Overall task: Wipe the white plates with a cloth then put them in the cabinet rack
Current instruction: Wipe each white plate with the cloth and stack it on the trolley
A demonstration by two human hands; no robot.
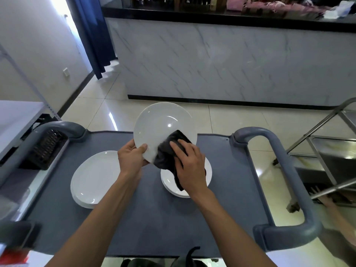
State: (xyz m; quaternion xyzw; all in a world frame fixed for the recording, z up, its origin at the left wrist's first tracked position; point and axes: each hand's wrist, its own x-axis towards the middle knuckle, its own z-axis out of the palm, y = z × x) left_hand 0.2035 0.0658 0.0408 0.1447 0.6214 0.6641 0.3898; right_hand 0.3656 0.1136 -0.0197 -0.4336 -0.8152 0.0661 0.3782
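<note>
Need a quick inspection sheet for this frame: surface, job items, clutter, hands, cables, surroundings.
Surface: grey cart top, grey handles at both ends.
Job's things: white plate held tilted above the cart; left plate stack and right plate stack on the cart; dark cloth on the held plate.
Clutter: black crate beside the cart's left end.
Hands: left hand grips the plate's rim; right hand presses the cloth to the plate.
Cables: nothing seen.
Surroundings: marble-look counter, blue curtain, steel trolley, tiled floor.
</note>
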